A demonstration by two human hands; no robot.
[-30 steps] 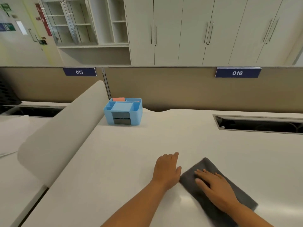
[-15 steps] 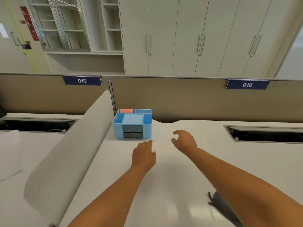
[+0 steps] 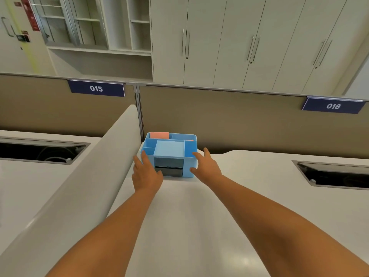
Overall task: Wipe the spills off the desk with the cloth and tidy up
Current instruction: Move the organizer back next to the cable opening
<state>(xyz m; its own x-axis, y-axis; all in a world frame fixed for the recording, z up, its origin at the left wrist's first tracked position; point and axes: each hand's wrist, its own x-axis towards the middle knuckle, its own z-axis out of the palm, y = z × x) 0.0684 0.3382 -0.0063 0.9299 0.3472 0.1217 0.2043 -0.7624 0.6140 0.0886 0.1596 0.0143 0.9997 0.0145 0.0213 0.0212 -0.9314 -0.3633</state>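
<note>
Organizer (image 3: 169, 149): blue, many compartments, sits at the far left corner of the desk (image 3: 199, 226), backed against the brown partition (image 3: 239, 120) and just beside the curved white divider (image 3: 83, 186). Long axis runs left to right across the view. A pink item (image 3: 159, 135) lies in the back-left compartment; a dark drawer face (image 3: 168, 166) shows at the front.

Left hand (image 3: 146, 173): open, fingers spread, at the organizer's front-left corner, thumb near the drawer. Contact looks likely but cannot be confirmed.

Right hand (image 3: 206, 166): open, fingers reaching along the right side wall, thumb at the lower front corner. Appears to touch; no closed grip yet.

Key relation: organizer lies straight ahead of both hands, bracketed between them, one hand per short end. Both about equally near. Judgement: a two-handed side squeeze, then a lift or slide, probably to clear the corner for wiping or to straighten the box.

Not visible: the cloth is out of view; no spill can be made out on the glossy surface. The organizer's back wall, base, and right compartments are hard to read.
</note>
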